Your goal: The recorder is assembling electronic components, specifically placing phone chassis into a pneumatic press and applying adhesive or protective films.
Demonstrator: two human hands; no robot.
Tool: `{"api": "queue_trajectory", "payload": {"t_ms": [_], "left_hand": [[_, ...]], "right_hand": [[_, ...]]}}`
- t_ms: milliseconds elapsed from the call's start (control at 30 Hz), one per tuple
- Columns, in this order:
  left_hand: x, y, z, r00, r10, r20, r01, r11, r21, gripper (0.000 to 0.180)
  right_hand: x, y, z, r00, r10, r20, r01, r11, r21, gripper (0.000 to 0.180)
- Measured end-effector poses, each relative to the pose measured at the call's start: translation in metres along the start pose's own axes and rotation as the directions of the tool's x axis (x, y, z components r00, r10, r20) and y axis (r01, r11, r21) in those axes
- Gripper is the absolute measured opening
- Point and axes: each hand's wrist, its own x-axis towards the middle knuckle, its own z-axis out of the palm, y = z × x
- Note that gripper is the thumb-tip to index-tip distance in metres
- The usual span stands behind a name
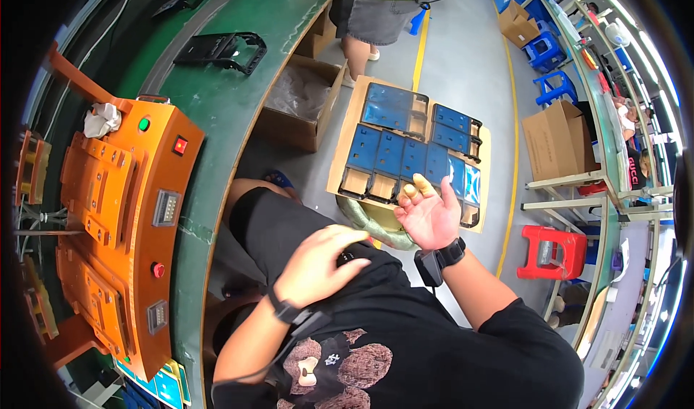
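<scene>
My left hand point(318, 264) hovers over my lap, its fingers stretched out and thumb apart, holding nothing. Palm turned up, my right hand point(431, 214) is raised at the near edge of the laid-out panels; its fingers are loosely bent and apart, and nothing lies in it. Yellowish coverings seem to sit on some of its fingertips. Beyond it, several blue-faced panels with black handle-like frames point(390, 152) lie in rows on a cardboard sheet point(350, 138). Part of the nearest panels is hidden behind my right hand.
An orange machine point(163, 170) with buttons and small displays stands on the green workbench point(224, 120) at left, with a black frame part point(224, 51) farther along. An open carton point(303, 112) sits beside the bench. At right are a red stool point(553, 253), shelving and cartons. Another person point(383, 18) stands ahead.
</scene>
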Motion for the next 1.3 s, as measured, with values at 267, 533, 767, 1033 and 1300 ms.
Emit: {"api": "queue_trajectory", "payload": {"t_ms": [267,533,767,1033,1300], "left_hand": [[0.059,0.006,0.056,0.899,0.436,0.035,-0.416,0.828,0.375,0.031],[0.068,-0.006,0.058,0.965,0.258,0.046,-0.262,0.936,0.236,0.018],[0.076,-0.012,0.060,0.971,-0.236,0.045,0.235,0.891,-0.390,0.014],[0.072,-0.022,0.053,0.844,-0.476,0.246,0.432,0.332,-0.838,0.018],[0.066,-0.012,0.052,0.804,-0.492,0.334,0.453,0.143,-0.880,0.019]], "right_hand": [[-0.007,0.002,0.028,1.000,-0.010,0.005,0.008,0.984,0.180,0.050],[-0.011,-0.036,-0.028,0.988,-0.137,-0.069,0.144,0.984,0.108,0.035],[-0.030,-0.004,-0.040,0.987,-0.145,0.074,0.156,0.718,-0.678,0.037],[-0.015,0.026,-0.027,0.947,-0.248,0.204,0.308,0.523,-0.795,0.043],[0.005,0.033,-0.014,0.801,-0.405,0.441,0.527,0.127,-0.840,0.027]]}}
